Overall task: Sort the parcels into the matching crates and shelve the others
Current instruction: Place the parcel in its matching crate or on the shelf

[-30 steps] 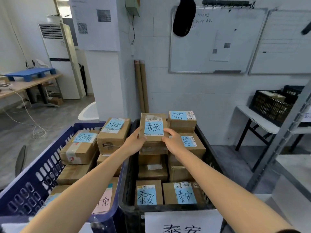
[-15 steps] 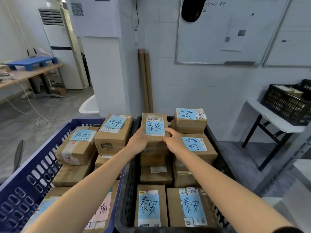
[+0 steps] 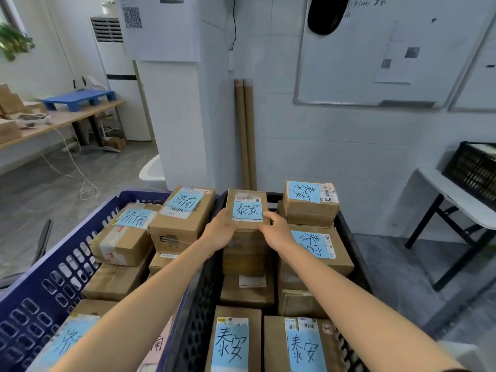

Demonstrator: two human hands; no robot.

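Room: white tiled wall, whiteboard (image 3: 375,63) at 12 o'clock, white folding desk (image 3: 456,194) at 3 | Surface: black plastic crate (image 3: 204,304), blue plastic crate (image 3: 53,285) touching it at 9 | Change: small brown blue-labelled cardboard parcel (image 3: 247,208) stayed atop the black crate's 12 o'clock stack, left hand (image 3: 218,232) and right hand (image 3: 277,232) still clamped on its sides | Meaning: label matched its neighbours; placement looked done, release pending.

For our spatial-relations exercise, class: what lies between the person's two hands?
A blue-labelled brown parcel, held between the left hand and right hand atop a stack in the black crate; the head view shows it.

bare forearms (image 3: 150,304), maybe dark sleeve (image 3: 458,370)
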